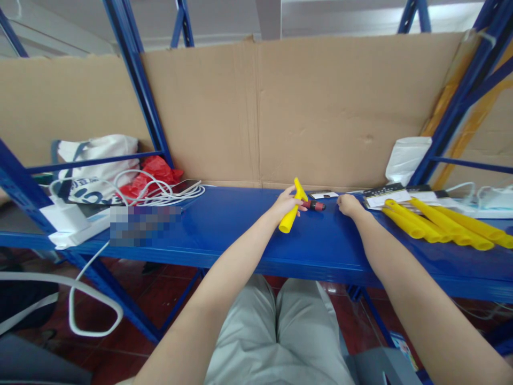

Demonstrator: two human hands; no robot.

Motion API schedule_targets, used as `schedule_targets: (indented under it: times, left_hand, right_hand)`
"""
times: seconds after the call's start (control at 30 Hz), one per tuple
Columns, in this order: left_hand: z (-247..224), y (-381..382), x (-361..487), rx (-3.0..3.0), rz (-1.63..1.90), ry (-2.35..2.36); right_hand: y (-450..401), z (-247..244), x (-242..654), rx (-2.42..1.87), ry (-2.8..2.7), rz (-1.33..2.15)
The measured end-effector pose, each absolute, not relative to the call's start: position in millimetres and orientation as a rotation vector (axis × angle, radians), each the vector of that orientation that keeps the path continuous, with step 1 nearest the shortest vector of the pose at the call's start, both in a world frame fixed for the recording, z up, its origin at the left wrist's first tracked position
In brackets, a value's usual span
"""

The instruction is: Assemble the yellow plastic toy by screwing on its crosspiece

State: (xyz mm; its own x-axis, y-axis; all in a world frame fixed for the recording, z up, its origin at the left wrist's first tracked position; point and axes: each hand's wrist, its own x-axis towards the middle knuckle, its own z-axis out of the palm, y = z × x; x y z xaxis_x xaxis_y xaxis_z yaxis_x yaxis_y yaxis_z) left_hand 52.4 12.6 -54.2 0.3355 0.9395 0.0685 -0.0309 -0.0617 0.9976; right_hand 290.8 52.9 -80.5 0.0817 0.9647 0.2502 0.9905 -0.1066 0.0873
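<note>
Head view: the left hand (287, 206) is grasping a yellow tool (288, 221) above the middle of the blue desk (232, 224), its fingers wrapping around the shaft while a dark red and black piece (315, 205) is jutting from it toward 3 o'clock. The right hand (348, 205) is resting at the tool's 3 o'clock, fingers clenched, though whether they are gripping anything is impossible to tell. Yellow tubes (451, 223) are lying at 4 o'clock from that hand, beside black-and-white packets (387, 198).

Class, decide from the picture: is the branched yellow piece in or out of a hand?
In: the left hand wraps around the yellow piece, whose wide end juts out.
</note>
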Motion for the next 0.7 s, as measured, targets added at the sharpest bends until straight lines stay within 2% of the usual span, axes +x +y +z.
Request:
schedule_targets:
  times: [0.5,0.7]
  left_hand:
    - [-50.0,11.0,49.8,1.357,0.839,0.812]
    - [-53.7,13.7,48.8,1.384,0.784,0.756]
  right_hand:
    - [45.6,-74.5,278.0,-2.276,-2.089,-0.382]
    - [51.1,-76.3,280.2,-2.080,-1.952,-0.310]
